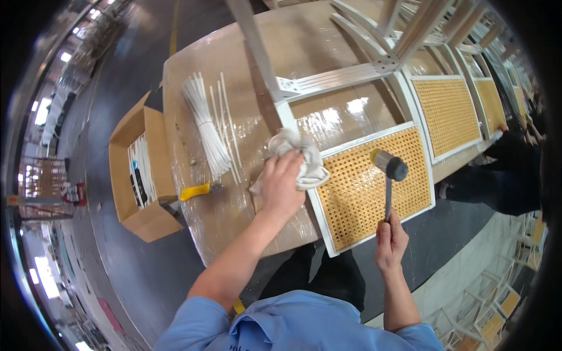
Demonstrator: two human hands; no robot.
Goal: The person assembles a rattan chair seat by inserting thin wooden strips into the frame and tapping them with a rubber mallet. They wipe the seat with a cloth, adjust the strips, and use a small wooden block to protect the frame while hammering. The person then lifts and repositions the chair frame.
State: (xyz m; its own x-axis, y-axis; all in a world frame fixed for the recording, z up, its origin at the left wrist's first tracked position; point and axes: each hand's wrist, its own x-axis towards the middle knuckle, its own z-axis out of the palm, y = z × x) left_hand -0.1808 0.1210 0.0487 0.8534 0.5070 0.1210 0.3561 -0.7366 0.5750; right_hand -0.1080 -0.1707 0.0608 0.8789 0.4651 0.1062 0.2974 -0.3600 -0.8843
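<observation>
Left hand (281, 184) presses a crumpled pale rag (298, 155) onto the corner of the white frame (313, 205) with its woven cane panel (366, 187). Right hand (390, 240) grips a rubber mallet (391, 175) over that panel; 1 bundle of white strips (205, 126) lies well left on the wrapped table (234, 216)

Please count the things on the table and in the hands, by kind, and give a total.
Cane panels in white frames: 3
Rubber mallet: 1
Cloth: 1
Yellow-handled tool: 1
Bundle of white strips: 1
Total: 7
</observation>
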